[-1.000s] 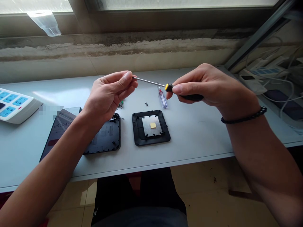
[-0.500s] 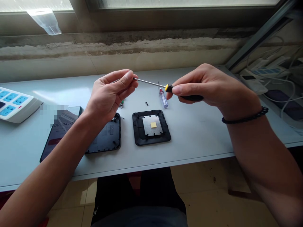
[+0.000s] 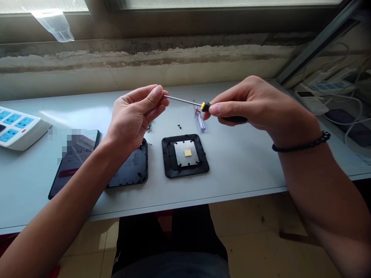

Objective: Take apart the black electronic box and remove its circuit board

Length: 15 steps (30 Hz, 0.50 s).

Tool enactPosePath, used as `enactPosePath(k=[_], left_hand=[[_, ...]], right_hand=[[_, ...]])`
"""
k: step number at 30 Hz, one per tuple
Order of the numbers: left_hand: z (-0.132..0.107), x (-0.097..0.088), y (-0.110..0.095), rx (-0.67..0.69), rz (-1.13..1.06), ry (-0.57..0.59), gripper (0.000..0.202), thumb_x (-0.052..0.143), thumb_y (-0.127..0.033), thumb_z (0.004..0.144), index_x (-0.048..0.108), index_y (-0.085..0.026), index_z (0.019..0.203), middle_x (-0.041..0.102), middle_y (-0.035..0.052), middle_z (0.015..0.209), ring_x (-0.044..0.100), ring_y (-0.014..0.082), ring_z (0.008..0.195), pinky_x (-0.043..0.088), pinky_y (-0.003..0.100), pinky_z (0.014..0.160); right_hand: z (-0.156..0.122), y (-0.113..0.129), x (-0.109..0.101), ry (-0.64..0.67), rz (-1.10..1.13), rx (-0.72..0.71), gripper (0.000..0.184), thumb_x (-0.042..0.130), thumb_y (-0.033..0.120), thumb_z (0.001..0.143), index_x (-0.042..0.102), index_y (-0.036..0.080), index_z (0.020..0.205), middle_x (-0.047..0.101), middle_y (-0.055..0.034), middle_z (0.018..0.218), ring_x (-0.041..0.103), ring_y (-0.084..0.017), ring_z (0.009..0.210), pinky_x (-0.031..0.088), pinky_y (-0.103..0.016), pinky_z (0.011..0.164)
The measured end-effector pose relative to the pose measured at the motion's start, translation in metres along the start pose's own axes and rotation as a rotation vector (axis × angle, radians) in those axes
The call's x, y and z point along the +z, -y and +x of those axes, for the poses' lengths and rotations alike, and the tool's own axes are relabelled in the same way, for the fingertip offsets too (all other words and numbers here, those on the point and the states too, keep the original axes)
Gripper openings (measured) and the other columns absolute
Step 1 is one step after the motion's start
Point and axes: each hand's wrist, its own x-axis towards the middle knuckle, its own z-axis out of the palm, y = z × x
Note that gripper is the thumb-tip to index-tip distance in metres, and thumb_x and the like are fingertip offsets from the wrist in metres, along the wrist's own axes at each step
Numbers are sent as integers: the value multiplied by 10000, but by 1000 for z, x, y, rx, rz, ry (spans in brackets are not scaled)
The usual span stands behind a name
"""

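Observation:
A screwdriver with a black and yellow handle (image 3: 206, 107) is held in the air above the table, its thin metal shaft slanting up to the left. My right hand (image 3: 246, 102) is wrapped round the handle. At the other end my left hand (image 3: 139, 112) pinches the tip between thumb and fingers; whether a small screw is also in that pinch is hidden. Below lies a black square cover (image 3: 171, 170) with a metal plate and a yellow pad. Partly behind my left forearm is an open black casing (image 3: 130, 168).
A second screwdriver with a clear purple handle (image 3: 200, 121) lies behind the cover, near several tiny screws (image 3: 179, 126). At left are a phone (image 3: 68, 170) running a timer and a white power strip (image 3: 26, 129). Cables and another phone (image 3: 348, 121) lie far right.
Almost nothing differs. My right hand and the screwdriver handle have shifted very slightly left, while the left hand keeps its pinch at the tip.

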Motion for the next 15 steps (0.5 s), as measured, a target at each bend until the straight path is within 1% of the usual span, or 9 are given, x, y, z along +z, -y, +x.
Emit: enactPosePath(k=[5, 7, 10, 13, 15], left_hand=[[0, 1, -1, -15, -2, 8, 190, 695, -138, 968, 757, -188, 795, 779, -11, 901, 771, 167, 1063, 643, 234, 951], [0, 1, -1, -17, -13, 13, 184, 703, -135, 962, 756, -181, 791, 780, -3, 912, 766, 173, 1083, 640, 235, 966], [0, 0, -1, -29, -16, 18, 160, 729, -150, 947, 763, -174, 793, 784, 24, 951, 768, 176, 1071, 635, 214, 965], [0, -1, 0, -41, -14, 19, 149, 738, -166, 942, 765, -182, 796, 790, 19, 945, 770, 158, 1040, 632, 178, 934], [-1, -1, 1, -35, -9, 22, 141, 747, -169, 936, 766, -180, 797, 792, 16, 932, 774, 147, 1006, 633, 175, 918]], right_hand=[[0, 1, 0, 0, 3, -8, 421, 704, 464, 922, 660, 139, 657, 369, 34, 518, 282, -34, 493, 202, -286, 460], [0, 1, 1, 3, -3, -11, 414, 699, 460, 926, 663, 141, 666, 371, 34, 520, 285, -36, 495, 205, -288, 462], [0, 2, 1, 1, -19, -12, 411, 697, 460, 924, 664, 144, 663, 379, 34, 514, 289, -39, 491, 201, -297, 463], [0, 3, 0, 1, -23, -6, 403, 700, 441, 924, 647, 150, 650, 386, 34, 519, 280, -43, 497, 197, -305, 471], [-1, 2, -1, 33, 18, 5, 366, 712, 409, 922, 641, 153, 671, 390, 36, 535, 275, -45, 510, 196, -307, 478]])
